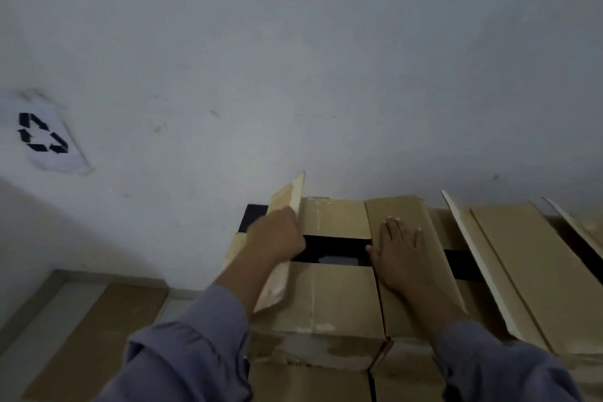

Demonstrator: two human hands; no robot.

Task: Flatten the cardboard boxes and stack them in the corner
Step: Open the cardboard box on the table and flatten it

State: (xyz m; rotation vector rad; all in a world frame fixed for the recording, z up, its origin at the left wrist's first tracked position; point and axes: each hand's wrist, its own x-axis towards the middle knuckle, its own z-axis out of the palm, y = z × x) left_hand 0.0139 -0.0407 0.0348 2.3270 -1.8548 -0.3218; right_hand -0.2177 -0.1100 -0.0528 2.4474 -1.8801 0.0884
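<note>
One flat sheet (98, 336) already lies by the wall. The box (336, 300) is not flattened: the left hand (277, 235) grips its side flap (287, 206), the right hand (399, 248) presses another flap (411, 290), fingers straight; more boxes (538, 271) wait.

raised flap (287, 206) — blocks box gap (336, 245)

The inside of the open cardboard box (329, 271) is a dark gap between its flaps, and the pale shape lying in it is too dim to name. The fingertips of the left hand (277, 235) are hidden behind the raised flap (287, 206), while the neighbouring box (528, 271) is cut off by the right edge and its opening is only black. The flattened cardboard (98, 336) on the floor runs under the left sleeve (182, 356) and out of the bottom edge, and the whole view is soft with blur.
</note>
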